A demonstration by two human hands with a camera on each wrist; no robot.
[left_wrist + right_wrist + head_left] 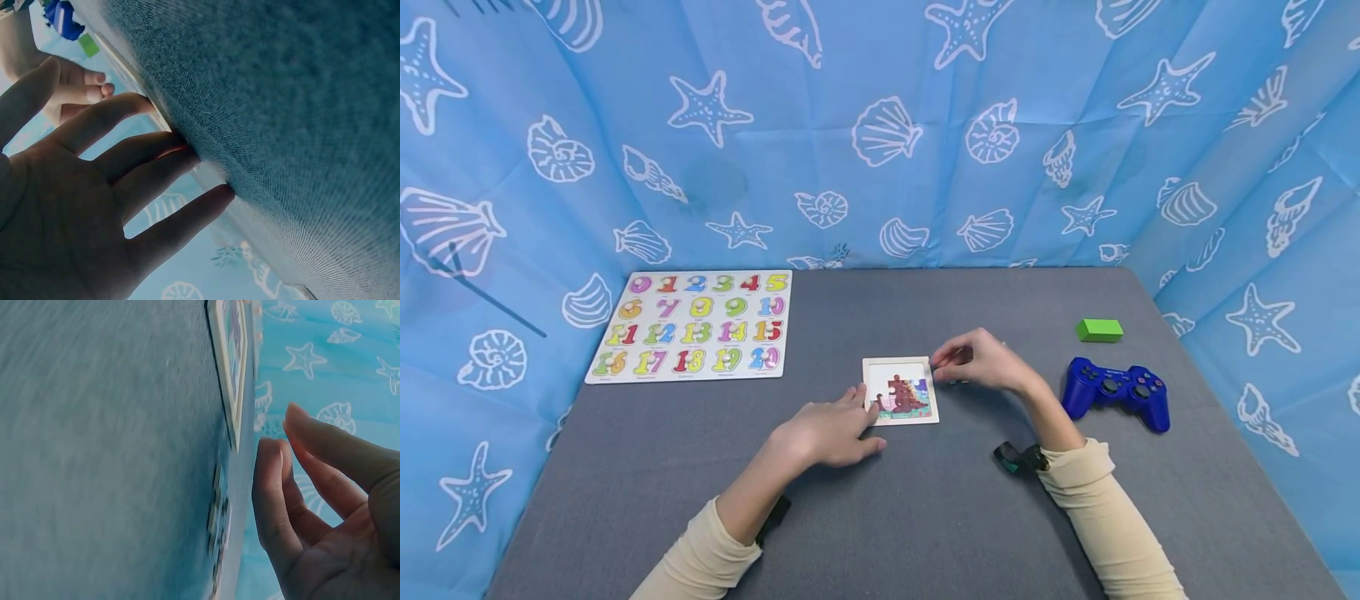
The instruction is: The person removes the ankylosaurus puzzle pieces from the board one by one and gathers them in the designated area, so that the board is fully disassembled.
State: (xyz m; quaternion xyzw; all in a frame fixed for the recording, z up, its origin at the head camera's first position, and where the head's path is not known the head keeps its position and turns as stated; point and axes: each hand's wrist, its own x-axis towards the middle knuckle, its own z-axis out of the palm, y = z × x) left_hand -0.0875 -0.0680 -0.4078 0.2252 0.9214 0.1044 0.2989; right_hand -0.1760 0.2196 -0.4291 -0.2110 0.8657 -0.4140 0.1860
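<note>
A small square jigsaw tray (895,361) with a pale rim lies in the middle of the table. Joined brown, purple and teal pieces (906,398) fill its lower right part; white backing shows above and to their left. My left hand (831,429) rests at the tray's left edge, fingertips on the rim and fingers spread. By the upper right corner hovers my right hand (988,360), thumb and fingers bent toward each other with a gap between them and nothing visible there. Several loose jigsaw pieces (215,515) lie on the table beneath that hand, mostly hidden from the head view.
A white number puzzle board (687,343) lies at the back left. On the right are a green block (1099,331) and a blue game controller (1116,390). The grey table (917,517) meets a blue shell-print curtain (775,150) behind and at both sides.
</note>
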